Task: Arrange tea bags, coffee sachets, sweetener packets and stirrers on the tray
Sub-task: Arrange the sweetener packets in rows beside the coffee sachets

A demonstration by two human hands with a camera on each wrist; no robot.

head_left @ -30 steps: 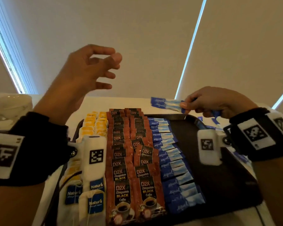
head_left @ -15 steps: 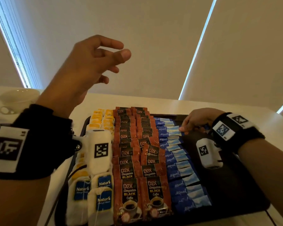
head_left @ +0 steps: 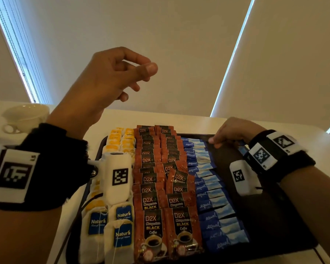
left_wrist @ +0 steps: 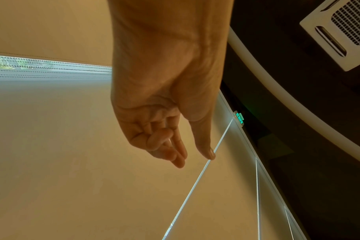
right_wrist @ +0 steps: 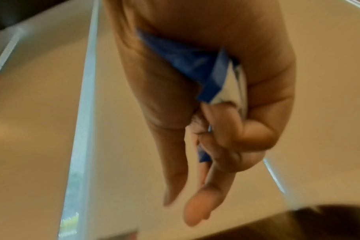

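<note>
- Right hand (head_left: pixel 234 133) clutches spare blue sweetener packets (right_wrist: pixel 195 65) at the tray's (head_left: pixel 274 216) far edge, likely feeding that row.
- Left hand (head_left: pixel 111 80) hovers loose, empty, clear of the tray.

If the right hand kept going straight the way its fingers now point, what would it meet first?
Probably the far end of the blue sweetener packets on the tray. The right hand points leftward toward that row; depth is unclear, so contact may already exist.

Dark tray (head_left: pixel 274 216), blue sweetener packets (head_left: pixel 215 206), red-brown coffee sachets (head_left: pixel 154 187)
</note>
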